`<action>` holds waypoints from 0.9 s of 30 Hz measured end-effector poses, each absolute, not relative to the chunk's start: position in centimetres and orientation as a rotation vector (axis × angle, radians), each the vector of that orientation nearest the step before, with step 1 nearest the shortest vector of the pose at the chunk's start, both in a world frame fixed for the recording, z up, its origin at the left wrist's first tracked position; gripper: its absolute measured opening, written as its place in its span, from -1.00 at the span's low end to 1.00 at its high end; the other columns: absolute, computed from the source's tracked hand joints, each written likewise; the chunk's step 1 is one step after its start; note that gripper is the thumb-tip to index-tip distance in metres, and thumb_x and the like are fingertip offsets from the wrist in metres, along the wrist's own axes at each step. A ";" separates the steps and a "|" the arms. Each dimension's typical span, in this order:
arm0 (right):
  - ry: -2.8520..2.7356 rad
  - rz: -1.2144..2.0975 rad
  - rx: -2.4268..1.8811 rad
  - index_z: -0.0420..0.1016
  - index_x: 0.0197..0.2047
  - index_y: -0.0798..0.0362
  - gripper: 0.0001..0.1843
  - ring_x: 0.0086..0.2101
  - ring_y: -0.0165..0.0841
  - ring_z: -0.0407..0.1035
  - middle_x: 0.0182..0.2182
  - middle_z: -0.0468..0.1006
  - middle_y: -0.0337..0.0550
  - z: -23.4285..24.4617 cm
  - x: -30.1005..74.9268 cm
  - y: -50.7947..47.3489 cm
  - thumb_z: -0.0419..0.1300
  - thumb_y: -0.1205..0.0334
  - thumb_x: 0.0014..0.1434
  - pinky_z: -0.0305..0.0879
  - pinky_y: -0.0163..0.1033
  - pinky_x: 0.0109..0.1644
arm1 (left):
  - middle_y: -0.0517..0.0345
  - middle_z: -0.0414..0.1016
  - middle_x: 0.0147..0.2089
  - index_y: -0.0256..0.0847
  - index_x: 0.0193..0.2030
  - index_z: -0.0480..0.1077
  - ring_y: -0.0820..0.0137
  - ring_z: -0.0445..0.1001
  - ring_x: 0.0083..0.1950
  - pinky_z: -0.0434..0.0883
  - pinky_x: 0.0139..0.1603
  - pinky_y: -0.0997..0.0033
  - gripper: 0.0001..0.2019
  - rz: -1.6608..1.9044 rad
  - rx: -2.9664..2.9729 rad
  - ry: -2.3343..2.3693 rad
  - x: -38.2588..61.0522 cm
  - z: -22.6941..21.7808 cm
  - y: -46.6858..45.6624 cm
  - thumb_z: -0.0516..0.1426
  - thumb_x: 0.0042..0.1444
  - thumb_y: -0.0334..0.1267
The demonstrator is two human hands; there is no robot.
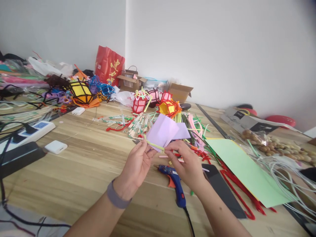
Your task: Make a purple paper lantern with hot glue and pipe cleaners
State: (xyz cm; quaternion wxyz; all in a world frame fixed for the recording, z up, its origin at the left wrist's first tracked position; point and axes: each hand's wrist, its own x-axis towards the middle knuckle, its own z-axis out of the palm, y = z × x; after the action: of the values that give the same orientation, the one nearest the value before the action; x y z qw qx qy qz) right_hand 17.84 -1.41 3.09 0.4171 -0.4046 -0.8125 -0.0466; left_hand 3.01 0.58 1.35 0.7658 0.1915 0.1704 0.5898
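Between my two hands is a sheet of light purple paper [163, 128], with a yellow-green pipe cleaner [155, 145] lying along its near edge. My left hand [140, 158] pinches the left end of the paper and pipe cleaner between thumb and fingers. At the right end, my right hand [186, 161] pinches the pipe cleaner with thumb and forefinger. Behind the sheet, a second purple piece [182, 131] shows; whether it is joined to the first I cannot tell. A blue hot glue gun [175, 182] lies on the wooden table just below my hands.
Finished pipe-cleaner lanterns [168, 107] stand behind my hands, among wrapped sticks [140, 125]. Green paper [247, 168] and red pipe cleaners [237, 184] lie to the right, near a black phone-like slab [223, 191]. A power strip [32, 133] and white charger [56, 147] are at left.
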 end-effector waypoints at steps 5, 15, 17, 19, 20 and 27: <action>-2.049 -0.098 -0.950 0.41 -0.25 0.01 -0.86 -0.31 -0.37 0.43 -0.38 0.54 -0.18 2.9 17.6 -1.5 0.12 0.43 0.20 0.36 -0.30 -0.24 | -0.02 0.56 -0.04 -0.25 0.15 0.31 0.32 0.55 -0.06 0.42 0.06 0.28 -0.67 1.254 0.406 0.385 2.8 1.5 0.6 0.04 0.26 -0.32; -2.074 -0.071 -0.929 0.42 -0.26 0.02 -0.86 -0.31 -0.38 0.42 -0.36 0.54 -0.16 2.8 17.6 -1.5 0.11 0.44 0.21 0.37 -0.30 -0.24 | 0.09 0.59 -0.32 -0.28 -0.17 0.42 0.39 0.57 -0.30 0.47 -0.15 0.36 -0.83 1.182 0.333 0.375 2.5 1.5 0.6 0.01 0.26 -0.36; -2.072 -0.053 -0.935 0.42 -0.27 0.02 -0.86 -0.30 -0.37 0.43 -0.36 0.54 -0.16 2.8 17.6 -1.5 0.10 0.44 0.21 0.37 -0.30 -0.24 | 0.07 0.59 -0.31 -0.28 -0.23 0.42 0.38 0.57 -0.29 0.47 -0.15 0.37 -0.85 1.178 0.337 0.364 2.5 1.5 0.6 0.02 0.25 -0.36; -2.070 -0.032 -0.944 0.42 -0.28 0.02 -0.86 -0.31 -0.38 0.42 -0.37 0.53 -0.16 2.9 17.6 -1.6 0.10 0.44 0.21 0.37 -0.30 -0.25 | 0.07 0.58 -0.31 -0.28 -0.27 0.41 0.39 0.57 -0.29 0.47 -0.17 0.39 -0.85 1.175 0.334 0.353 2.5 1.5 0.6 0.02 0.25 -0.37; -2.072 -0.020 -0.946 0.42 -0.28 0.02 -0.86 -0.32 -0.38 0.42 -0.37 0.53 -0.16 2.9 17.6 -1.6 0.10 0.44 0.21 0.37 -0.30 -0.26 | 0.07 0.58 -0.32 -0.28 -0.27 0.41 0.39 0.57 -0.30 0.47 -0.18 0.40 -0.83 1.173 0.331 0.348 2.5 1.5 0.6 0.01 0.26 -0.37; -2.054 -0.021 -0.940 0.45 -0.25 0.01 -0.85 -0.34 -0.36 0.41 -0.37 0.49 -0.14 3.0 17.5 -1.4 0.09 0.41 0.22 0.37 -0.28 -0.30 | 0.06 0.58 -0.27 -0.27 0.01 0.36 0.40 0.57 -0.31 0.48 -0.12 0.35 -0.75 1.128 0.279 0.397 2.4 1.5 0.7 -0.07 0.31 -0.33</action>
State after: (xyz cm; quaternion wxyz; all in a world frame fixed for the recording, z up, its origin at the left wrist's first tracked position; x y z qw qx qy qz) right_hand 17.52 -1.45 2.96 0.4272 -0.3762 -0.8221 -0.0083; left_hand 2.44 0.72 1.48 0.8172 0.1311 0.1862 0.5294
